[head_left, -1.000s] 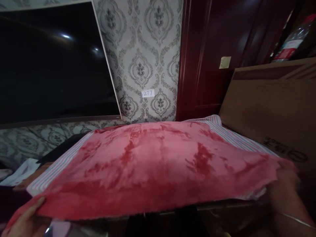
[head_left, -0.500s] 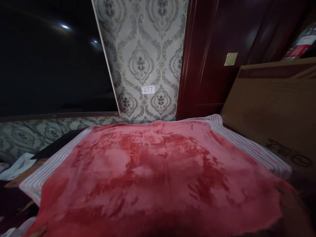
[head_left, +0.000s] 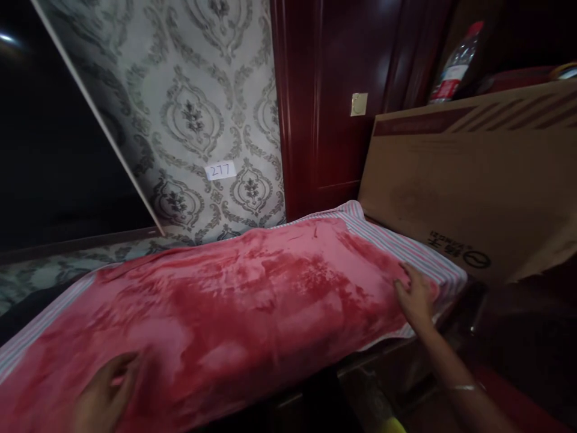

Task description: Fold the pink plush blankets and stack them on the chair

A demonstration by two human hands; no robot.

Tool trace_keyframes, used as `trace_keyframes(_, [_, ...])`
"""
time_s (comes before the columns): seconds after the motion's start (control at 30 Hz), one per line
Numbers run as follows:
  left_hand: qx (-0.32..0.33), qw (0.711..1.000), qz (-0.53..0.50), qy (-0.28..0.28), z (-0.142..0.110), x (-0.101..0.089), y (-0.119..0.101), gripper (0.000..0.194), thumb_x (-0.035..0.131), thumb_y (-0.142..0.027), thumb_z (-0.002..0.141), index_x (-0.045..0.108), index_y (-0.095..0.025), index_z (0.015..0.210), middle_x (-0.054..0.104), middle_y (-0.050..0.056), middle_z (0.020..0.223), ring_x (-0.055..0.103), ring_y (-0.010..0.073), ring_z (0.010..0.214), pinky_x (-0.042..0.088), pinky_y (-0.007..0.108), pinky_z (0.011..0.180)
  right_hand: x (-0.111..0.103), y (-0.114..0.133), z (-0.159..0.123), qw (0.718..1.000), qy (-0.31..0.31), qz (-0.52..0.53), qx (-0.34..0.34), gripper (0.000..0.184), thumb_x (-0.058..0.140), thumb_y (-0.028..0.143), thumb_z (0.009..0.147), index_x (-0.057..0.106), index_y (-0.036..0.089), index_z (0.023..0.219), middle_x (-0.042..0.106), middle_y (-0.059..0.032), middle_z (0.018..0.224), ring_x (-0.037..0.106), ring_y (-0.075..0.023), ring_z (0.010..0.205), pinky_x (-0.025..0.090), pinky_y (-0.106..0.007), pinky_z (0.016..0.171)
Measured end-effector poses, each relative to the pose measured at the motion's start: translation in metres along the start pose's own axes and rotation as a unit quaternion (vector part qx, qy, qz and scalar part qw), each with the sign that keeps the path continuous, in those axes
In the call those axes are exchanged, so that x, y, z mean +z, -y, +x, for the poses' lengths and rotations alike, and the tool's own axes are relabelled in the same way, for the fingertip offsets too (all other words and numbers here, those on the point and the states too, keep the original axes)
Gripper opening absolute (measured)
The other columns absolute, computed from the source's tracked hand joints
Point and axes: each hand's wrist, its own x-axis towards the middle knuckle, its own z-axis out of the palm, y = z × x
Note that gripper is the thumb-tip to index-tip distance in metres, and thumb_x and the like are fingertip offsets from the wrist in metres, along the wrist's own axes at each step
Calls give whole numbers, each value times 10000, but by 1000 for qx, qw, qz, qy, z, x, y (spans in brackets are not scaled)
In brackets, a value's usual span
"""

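A red and pink plush cloth [head_left: 279,300] lies spread over a striped white, pink and grey cloth [head_left: 406,243], whose edges show at the left and right. At the lower left, my left hand [head_left: 106,391] is closed, thumb and fingers curled together around a bit of the red cloth; the exact hold is partly hidden. My right hand [head_left: 415,297] rests at the right end of the red cloth, near the striped edge. Its thumb and index finger are apart and touch the fabric.
A large cardboard box [head_left: 451,174] stands at the right, with a red-capped bottle [head_left: 453,72] behind it. A dark screen [head_left: 58,150] is at the left. A paper marked 277 [head_left: 220,170] sticks to the patterned wall, beside a dark red door panel [head_left: 320,90].
The view has turned to the right. Both hands have come clearly into sight on the red cloth, whose right front edge now sits farther back, baring dark furniture below.
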Motion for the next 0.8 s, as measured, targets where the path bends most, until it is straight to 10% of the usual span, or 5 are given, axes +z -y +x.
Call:
trace_keyframes(0.33, [152,973,129,120,149,147,-80,601,397,-448,835,642,-110,1267,610,199,1392,457,332,1427,361,465,1195,93,29,128,974,155,-33,159,495,507,200,833,665,99,1291,702,-150,1247,660,-255,1153,491,-356,1033])
trace_keyframes(0.6, [124,941,259,181,170,208,-106,630,272,-387,985,436,-127,1535,365,201,1619,295,322,1526,234,623,1194,178,17,195,953,207,-110,190,474,555,189,891,644,60,1339,709,-180,1212,668,-276,1138,498,-308,968])
trace_keyframes(0.8, [122,923,314,185,169,219,-99,646,265,-387,977,374,-178,1579,296,152,1660,261,316,1542,263,617,1181,228,7,226,922,249,-187,229,396,639,288,929,700,18,1212,696,-249,1162,666,-327,1104,512,-339,894])
